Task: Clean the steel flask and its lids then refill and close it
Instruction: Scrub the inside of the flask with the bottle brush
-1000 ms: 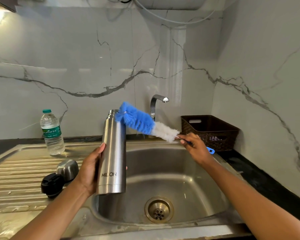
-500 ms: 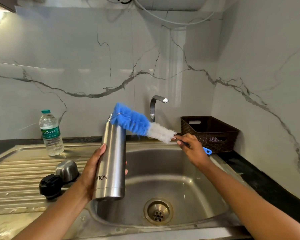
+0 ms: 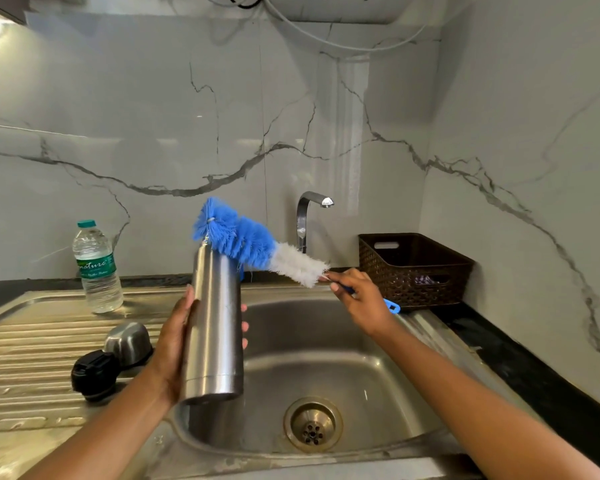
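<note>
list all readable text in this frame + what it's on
"nature": green label of the water bottle; the letters before it curve out of view.
Small script line under it on the same label: too blurred to read.
Flask and brush: no lettering on the sides that show.

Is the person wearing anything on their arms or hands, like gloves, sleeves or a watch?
No. The left forearm and right forearm are bare to the picture's edge, with no sleeve in view. The left hand and right hand wear no gloves, and no watch, bangle or ring shows.
</note>
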`<state>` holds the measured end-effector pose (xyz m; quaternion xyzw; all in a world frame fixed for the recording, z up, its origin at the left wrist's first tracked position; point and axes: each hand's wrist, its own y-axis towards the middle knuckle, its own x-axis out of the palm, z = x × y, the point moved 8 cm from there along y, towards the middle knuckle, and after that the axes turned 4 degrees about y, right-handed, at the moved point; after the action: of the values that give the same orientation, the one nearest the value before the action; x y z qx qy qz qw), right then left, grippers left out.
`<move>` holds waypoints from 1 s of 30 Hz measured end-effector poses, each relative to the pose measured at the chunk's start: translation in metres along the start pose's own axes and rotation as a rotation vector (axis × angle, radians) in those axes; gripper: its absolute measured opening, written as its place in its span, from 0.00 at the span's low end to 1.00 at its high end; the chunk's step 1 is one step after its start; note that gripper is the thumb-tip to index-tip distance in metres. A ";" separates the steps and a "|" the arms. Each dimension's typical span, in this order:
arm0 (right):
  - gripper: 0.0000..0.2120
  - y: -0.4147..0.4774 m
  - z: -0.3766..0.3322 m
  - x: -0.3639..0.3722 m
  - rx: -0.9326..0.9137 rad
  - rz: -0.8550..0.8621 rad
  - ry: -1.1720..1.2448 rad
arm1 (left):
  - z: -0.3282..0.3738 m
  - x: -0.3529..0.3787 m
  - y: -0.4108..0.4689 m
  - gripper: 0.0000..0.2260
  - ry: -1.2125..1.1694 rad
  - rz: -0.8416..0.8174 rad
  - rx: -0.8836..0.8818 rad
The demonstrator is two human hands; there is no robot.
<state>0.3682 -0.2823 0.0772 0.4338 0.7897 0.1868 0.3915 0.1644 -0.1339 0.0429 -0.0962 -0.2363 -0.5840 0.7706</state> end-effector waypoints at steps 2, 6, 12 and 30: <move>0.13 -0.002 0.012 -0.004 0.032 -0.004 -0.013 | 0.004 0.001 -0.002 0.40 0.004 0.002 0.005; 0.14 -0.004 0.021 -0.018 0.072 0.027 0.014 | 0.000 0.004 -0.002 0.41 0.014 -0.010 -0.048; 0.13 -0.002 0.010 -0.003 0.043 -0.003 0.025 | 0.000 -0.006 -0.001 0.34 0.026 0.132 -0.015; 0.13 -0.004 0.015 -0.009 0.048 0.017 -0.027 | 0.000 -0.004 -0.004 0.42 0.028 0.104 -0.075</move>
<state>0.3802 -0.2925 0.0693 0.4522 0.7850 0.1650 0.3899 0.1596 -0.1317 0.0400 -0.1289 -0.1979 -0.5531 0.7989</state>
